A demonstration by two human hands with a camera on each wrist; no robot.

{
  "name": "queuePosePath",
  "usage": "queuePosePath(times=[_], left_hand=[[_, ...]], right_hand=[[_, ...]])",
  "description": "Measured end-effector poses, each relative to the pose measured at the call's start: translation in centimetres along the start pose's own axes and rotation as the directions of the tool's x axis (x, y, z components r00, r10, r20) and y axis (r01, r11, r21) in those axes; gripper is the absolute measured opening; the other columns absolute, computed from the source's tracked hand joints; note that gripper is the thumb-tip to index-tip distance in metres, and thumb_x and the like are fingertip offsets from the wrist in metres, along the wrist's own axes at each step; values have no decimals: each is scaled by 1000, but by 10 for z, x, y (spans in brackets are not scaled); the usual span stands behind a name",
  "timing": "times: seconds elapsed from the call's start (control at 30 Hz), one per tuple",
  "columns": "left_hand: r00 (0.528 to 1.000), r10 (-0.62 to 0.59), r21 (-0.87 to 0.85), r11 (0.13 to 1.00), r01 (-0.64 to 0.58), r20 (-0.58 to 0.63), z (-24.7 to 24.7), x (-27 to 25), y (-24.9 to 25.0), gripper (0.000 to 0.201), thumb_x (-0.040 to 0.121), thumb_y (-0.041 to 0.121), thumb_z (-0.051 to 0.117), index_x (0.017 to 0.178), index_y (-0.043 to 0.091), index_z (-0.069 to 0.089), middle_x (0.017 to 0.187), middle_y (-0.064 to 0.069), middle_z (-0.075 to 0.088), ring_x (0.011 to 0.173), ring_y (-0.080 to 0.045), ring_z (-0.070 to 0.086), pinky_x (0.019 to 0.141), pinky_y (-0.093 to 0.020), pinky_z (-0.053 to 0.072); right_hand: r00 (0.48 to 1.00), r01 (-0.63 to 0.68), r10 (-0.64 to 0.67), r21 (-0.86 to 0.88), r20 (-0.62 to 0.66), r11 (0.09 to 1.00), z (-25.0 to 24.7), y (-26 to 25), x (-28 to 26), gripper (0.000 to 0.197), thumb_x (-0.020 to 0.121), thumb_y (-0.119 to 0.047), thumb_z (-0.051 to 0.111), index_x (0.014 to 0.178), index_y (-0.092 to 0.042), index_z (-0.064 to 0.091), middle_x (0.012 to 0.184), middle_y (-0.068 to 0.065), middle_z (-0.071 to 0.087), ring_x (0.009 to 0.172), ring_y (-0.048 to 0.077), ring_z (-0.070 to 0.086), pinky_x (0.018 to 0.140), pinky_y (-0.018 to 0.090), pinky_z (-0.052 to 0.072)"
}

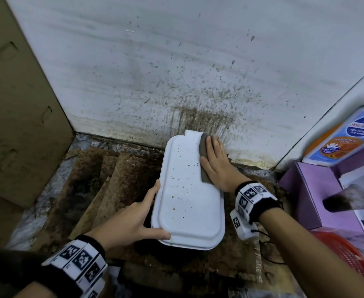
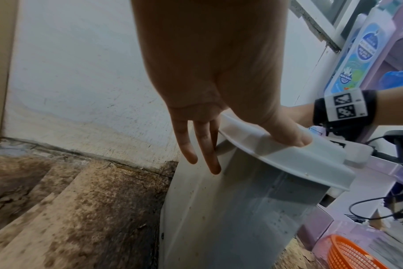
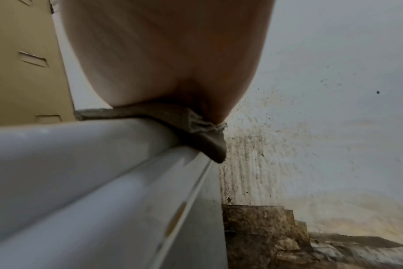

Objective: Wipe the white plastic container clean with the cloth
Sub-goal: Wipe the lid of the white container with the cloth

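Observation:
The white plastic container stands closed on the dirty floor by the wall, its lid dotted with brown specks. My left hand grips its near left corner, thumb on the lid and fingers down the side; the left wrist view shows the thumb on the lid's rim and the fingers against the container wall. My right hand lies flat, pressing a grey cloth on the lid's far right edge. In the right wrist view the cloth bunches under the palm, over the rim.
A stained white wall rises right behind the container. A cardboard box stands to the left. On the right are a purple box, a hand-wash bottle and an orange basket. Soiled cardboard sheets cover the floor.

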State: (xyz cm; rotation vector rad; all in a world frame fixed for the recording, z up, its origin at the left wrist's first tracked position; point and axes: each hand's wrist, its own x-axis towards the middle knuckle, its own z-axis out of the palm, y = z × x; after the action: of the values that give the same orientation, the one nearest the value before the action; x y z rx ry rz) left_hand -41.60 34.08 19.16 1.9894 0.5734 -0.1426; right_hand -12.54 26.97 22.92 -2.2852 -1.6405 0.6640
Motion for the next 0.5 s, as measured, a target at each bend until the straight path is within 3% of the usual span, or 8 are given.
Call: queuePosePath(times=[0.07, 0.13, 0.2, 0.27, 0.37, 0.5], left_hand=[[1000, -14, 22, 1000, 14, -3, -1, 0, 0, 126, 68, 80, 74, 145, 62, -24, 138, 16, 60, 117, -20, 65, 98, -53, 53], [999, -37, 67, 997, 37, 2, -1, 0, 2, 126, 67, 83, 71, 145, 61, -25, 125, 3, 68, 100, -23, 70, 89, -55, 55], [998, -55, 116, 992, 54, 7, -3, -1, 5, 126, 68, 85, 68, 147, 57, -26, 104, 1, 72, 76, -16, 68, 70, -44, 56], [998, -60, 161, 985, 59, 0, -4, -2, 9, 126, 71, 82, 67, 150, 50, -25, 80, 3, 65, 61, -10, 58, 56, -31, 39], [998, -55, 185, 981, 55, -5, -3, -3, 11, 125, 74, 79, 68, 152, 46, -24, 78, 7, 62, 61, -8, 57, 55, -27, 36], [999, -53, 180, 982, 54, -5, -3, -1, 7, 125, 72, 81, 67, 152, 48, -24, 78, 3, 64, 61, -15, 58, 56, -29, 36]], right_hand=[[1000, 1, -1, 0, -4, 1000, -2, 2, 7, 67, 110, -39, 22, 156, -11, -17, 164, 4, -27, 150, 19, -27, 122, 33, -14], [1000, 6, -6, 3, -22, 1000, 1, 4, 6, 67, 110, -39, 22, 157, -11, -17, 164, 4, -27, 150, 19, -27, 122, 33, -14], [999, 10, -9, 12, -39, 1000, 7, 4, 0, 68, 109, -39, 23, 156, -12, -18, 163, 2, -30, 149, 20, -30, 123, 36, -13], [999, 19, -18, 28, -44, 999, 13, 1, -10, 68, 109, -40, 23, 156, -15, -20, 161, -1, -34, 148, 18, -34, 122, 35, -14], [999, 18, -16, 68, -32, 998, 23, -6, -35, 69, 109, -43, 23, 156, -21, -22, 158, -9, -38, 144, 11, -40, 120, 32, -13], [997, 33, -29, 56, -76, 998, 43, -20, -77, 67, 109, -40, 23, 156, -20, -20, 159, -9, -38, 145, 10, -38, 125, 38, -10]])
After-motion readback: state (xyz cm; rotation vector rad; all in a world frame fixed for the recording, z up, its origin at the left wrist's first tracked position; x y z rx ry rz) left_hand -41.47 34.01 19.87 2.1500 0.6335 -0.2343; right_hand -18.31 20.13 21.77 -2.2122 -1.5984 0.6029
